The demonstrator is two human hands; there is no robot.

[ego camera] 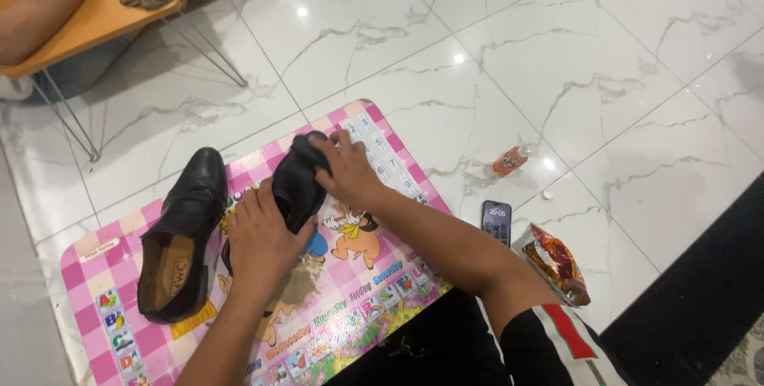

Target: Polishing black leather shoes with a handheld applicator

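On the pink play mat (374, 274), beside its idle twin (181, 235), a black shoe (296, 183) is clasped by the left hand (259, 239) and rubbed by the right hand (348, 169) closed over a dark cloth (312, 147); polish could be smeared onto the mat if the shoe slips.

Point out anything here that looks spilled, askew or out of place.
A small orange bottle lies on its side on the bare tile floor, with what looks like its white cap apart beside it. An opened snack packet and a phone also lie loose on the floor. No spill shows.
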